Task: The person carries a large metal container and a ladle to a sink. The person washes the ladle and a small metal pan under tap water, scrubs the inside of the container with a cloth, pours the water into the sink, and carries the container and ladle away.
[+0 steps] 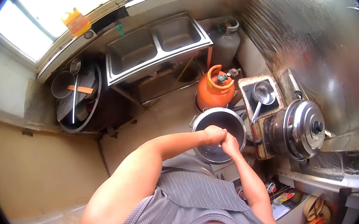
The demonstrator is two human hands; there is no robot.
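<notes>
My left hand is closed, its knuckles against my other hand. My right hand is also closed, touching it just to the right. Both are above the wide opening of a deep metal pot, whose inside is dark and grey. What the fingers grip, if anything, is hidden behind them. Directly behind the pot stands an orange gas cylinder. Just right of the pot a small saucepan rests on a grimy stove.
A large lidded pot occupies the stove's near side. At the back is a double metal sink, with a grey gas cylinder beside it. A big round tub at left carries a ladle and a pan.
</notes>
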